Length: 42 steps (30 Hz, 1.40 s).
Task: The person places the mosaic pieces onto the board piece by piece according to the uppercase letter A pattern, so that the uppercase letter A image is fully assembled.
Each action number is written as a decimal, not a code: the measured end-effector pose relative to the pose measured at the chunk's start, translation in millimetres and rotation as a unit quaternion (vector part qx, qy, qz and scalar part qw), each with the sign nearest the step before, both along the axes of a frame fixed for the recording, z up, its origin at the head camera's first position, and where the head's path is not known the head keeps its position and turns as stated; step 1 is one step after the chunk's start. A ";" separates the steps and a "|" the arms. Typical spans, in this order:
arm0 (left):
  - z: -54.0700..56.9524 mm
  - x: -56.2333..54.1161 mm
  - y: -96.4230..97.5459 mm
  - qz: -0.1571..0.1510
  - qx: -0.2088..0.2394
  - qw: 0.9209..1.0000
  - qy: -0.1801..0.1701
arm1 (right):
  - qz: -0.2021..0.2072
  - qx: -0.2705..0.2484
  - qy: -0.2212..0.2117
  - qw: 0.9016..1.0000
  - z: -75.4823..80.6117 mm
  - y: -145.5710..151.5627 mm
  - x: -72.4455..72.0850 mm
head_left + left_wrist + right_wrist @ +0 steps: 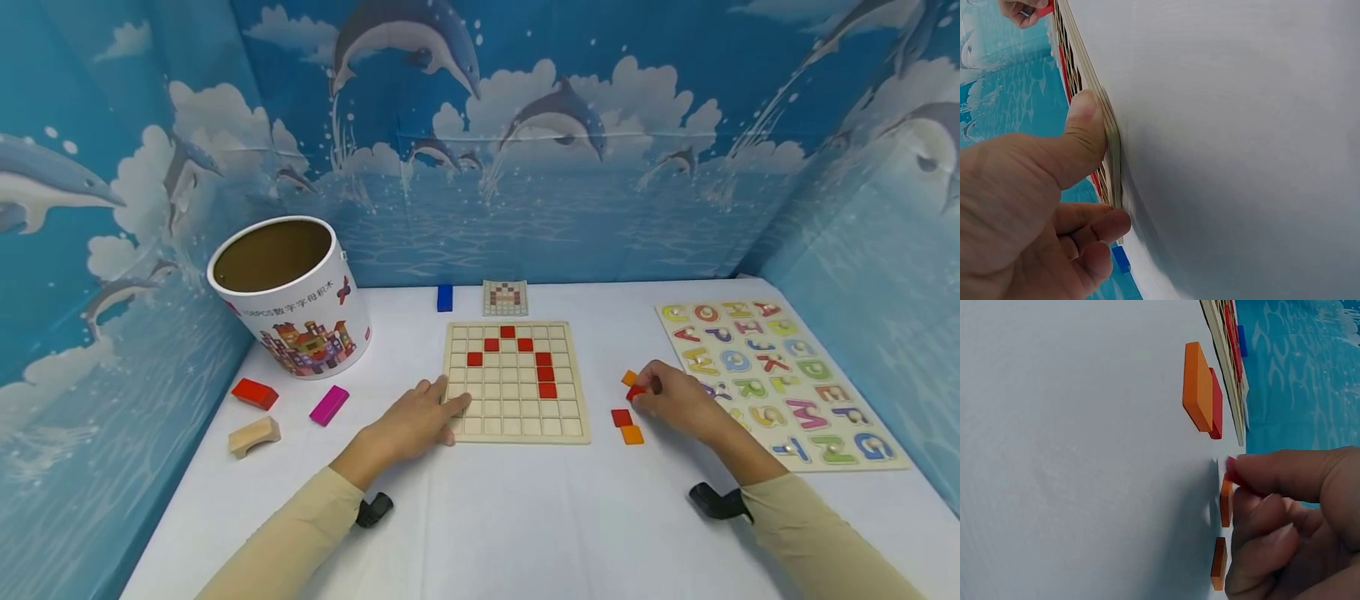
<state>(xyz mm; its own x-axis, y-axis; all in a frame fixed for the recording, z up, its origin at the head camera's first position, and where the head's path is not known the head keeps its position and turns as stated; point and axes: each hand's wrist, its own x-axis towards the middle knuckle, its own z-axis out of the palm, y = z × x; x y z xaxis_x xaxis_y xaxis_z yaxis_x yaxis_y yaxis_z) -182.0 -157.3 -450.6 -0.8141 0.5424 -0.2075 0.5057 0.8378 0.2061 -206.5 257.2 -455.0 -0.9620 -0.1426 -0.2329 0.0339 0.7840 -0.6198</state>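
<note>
A wooden grid board (517, 410) lies in the middle of the table, with several red square tiles (544, 367) set in an arch of cells. My left hand (416, 421) rests at its near left corner; in the left wrist view the thumb (1088, 125) presses on the rim and the other fingers bend loosely by the side edge. Right of the board, my right hand (671, 400) pinches a small red tile (1239, 476) between thumb and fingertips. Around that hand lie orange tiles (632, 435) and another red tile (621, 417).
A small pattern card (505, 297) and a blue block (445, 297) lie behind the board. At left stand a white bucket (330, 333), a red block (255, 393), a wooden arch (253, 437) and a magenta block (329, 405). An alphabet board (810, 454) lies at right.
</note>
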 end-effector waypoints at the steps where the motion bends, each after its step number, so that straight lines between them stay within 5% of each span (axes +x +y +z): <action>1: -0.7 0.0 -0.1 0.000 -0.001 1.000 0.001 | -0.004 -0.014 -0.001 1.000 0.4 0.5 -0.1; 11: -3.8 -0.8 -1.0 -0.002 -0.013 1.000 0.025 | -0.022 -0.175 -0.033 0.984 11.5 -16.6 -20.1; 18: -3.7 0.6 0.4 -0.001 -0.026 0.999 0.044 | -0.011 -0.272 -0.060 0.960 15.9 -78.9 -46.1; 24: -2.4 2.3 0.6 0.008 -0.028 0.999 0.041 | 0.015 -0.322 -0.071 0.944 1.2 -144.4 -57.4; 26: -1.9 2.1 1.1 0.008 -0.030 0.999 0.039 | 0.012 -0.320 -0.081 0.944 -3.7 -164.1 -57.1; 29: -1.8 1.6 2.5 -0.001 -0.039 0.998 0.043 | 0.025 -0.273 -0.082 0.958 -8.7 -187.3 -54.2; 34: -2.0 1.3 4.1 -0.004 -0.050 0.998 0.044 | 0.064 -0.144 0.000 0.988 -11.8 -210.1 -52.0; 42: -2.6 -0.3 5.6 -0.001 -0.060 0.997 0.048 | 0.072 -0.069 0.053 0.994 -15.4 -219.2 -52.7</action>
<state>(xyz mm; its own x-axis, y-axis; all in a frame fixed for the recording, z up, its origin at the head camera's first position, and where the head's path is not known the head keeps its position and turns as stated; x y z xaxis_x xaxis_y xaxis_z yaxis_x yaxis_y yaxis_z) -182.3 -151.7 -453.2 -0.8320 0.5201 -0.1929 0.5201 0.8523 0.0547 -259.2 38.0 -470.4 -0.9472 -0.3046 -0.1005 -0.1435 0.6826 -0.7166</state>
